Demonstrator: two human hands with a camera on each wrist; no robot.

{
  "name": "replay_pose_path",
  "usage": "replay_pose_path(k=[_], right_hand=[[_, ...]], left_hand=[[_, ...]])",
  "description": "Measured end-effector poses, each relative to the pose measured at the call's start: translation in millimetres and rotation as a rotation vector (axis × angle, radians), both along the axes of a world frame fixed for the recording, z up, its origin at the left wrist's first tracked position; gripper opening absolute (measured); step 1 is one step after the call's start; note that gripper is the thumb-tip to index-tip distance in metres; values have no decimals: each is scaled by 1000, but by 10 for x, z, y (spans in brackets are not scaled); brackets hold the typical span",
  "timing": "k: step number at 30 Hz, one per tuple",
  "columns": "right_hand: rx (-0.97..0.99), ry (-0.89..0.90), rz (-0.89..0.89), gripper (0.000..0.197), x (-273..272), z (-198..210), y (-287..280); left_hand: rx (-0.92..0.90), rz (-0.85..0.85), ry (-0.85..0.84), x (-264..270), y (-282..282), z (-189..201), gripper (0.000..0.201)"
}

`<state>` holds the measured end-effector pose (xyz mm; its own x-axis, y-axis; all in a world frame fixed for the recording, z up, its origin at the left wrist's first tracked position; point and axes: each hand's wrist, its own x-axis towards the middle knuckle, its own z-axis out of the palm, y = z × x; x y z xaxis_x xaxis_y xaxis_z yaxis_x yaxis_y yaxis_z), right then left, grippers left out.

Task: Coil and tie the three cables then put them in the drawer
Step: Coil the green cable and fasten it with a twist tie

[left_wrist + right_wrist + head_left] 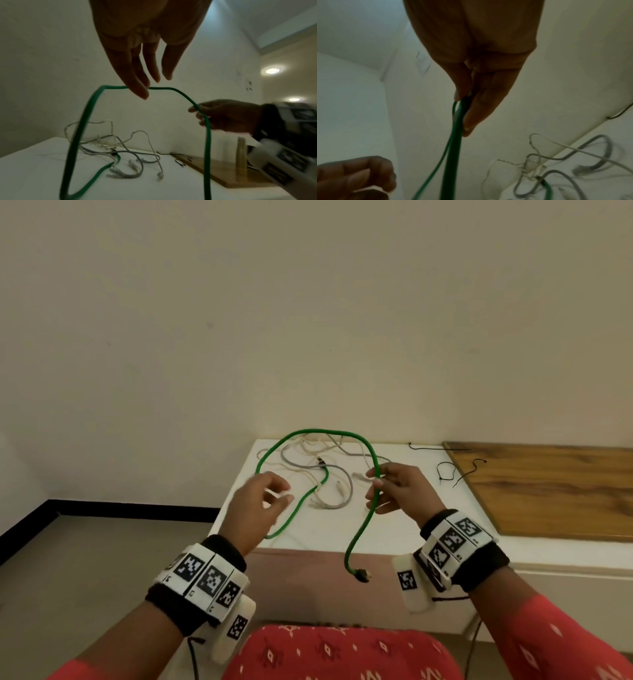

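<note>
The right hand (394,486) is pinching the thick green cable (301,436), lifting it in an arch over the white tabletop (239,508), its plug end dangling past the front edge. The left hand (260,498) is hovering with relaxed fingers, holding nothing. A thin grey cable (346,498) and a cream-white cable (308,445) are lying tangled near the back edge.

green cable (373,460): matt, perhaps braided | table (342,529): smooth white | board (548,491): wood-grained, slight sheen

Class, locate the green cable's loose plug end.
In the head view, the plug dangles below the right hand, off the white table's front edge.
</note>
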<state>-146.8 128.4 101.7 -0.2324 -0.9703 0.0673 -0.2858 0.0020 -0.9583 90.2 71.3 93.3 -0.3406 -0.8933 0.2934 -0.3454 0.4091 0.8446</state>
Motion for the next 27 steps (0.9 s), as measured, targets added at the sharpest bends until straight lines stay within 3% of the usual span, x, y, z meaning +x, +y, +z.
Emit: replay_pose_path(k=[2, 4, 6, 10, 12, 15, 17, 19, 22, 24, 25, 27], right_hand=[[2, -52, 63, 14, 140, 133, 26], [2, -85, 120, 13, 292, 229, 57], [-4, -103, 177, 13, 452, 293, 93], [-40, -161, 203, 16, 673, 333, 115], [-61, -162, 170, 20, 702, 303, 118], [-56, 44, 175, 29, 715, 144, 171], [-32, 211, 271, 41, 749, -14, 266], [-22, 242, 362, 41, 815, -132, 354], [-56, 137, 353, 19, 897, -177, 407], [-75, -12, 307, 19, 924, -144, 441], [-70, -131, 272, 23, 919, -112, 456], [-38, -400, 191, 28, 881, -32, 482]], left_hand=[[97, -196, -118, -29, 175, 5, 14], [210, -359, -214, -71, 332, -43, 30], [259, -418, -233, -94, 455, -104, 35], [196, -369, -134, -55, 482, -112, 3], [219, -321, -34, -38, 444, -66, 15], [296, -233, 190, -2, 387, 51, 14], [330, -177, 319, 19, 343, 112, 9], [353, -143, 366, 40, 316, 153, 7], [398, -159, 363, 56, 331, 199, 13], [335, -162, 247, 73, 374, 254, 27], [239, -150, 161, 76, 399, 295, 37], [-133, -42, 48, 86, 470, 411, 49]])
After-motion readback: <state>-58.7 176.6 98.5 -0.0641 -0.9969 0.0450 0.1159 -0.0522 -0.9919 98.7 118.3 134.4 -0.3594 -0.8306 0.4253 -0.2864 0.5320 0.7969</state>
